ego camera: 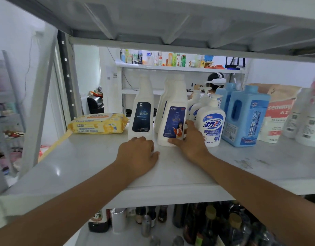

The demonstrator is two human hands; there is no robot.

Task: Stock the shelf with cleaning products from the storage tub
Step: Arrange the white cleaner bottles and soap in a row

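We judge stocking well along: our right hand [190,141] grips the blue-label cleaner bottle [172,110] mid-shelf [82,166], our left hand [137,151] rests by the dark-label bottle [141,110], fingers hidden; tub unseen.

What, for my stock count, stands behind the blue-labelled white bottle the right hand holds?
Behind the blue-labelled bottle stands a second white bottle; only its left side and neck show. Anything farther back is covered.

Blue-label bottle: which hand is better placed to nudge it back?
Probably the right hand: its thumb and fingers grip the blue-label bottle at its base, while the left hand rests on the shelf.
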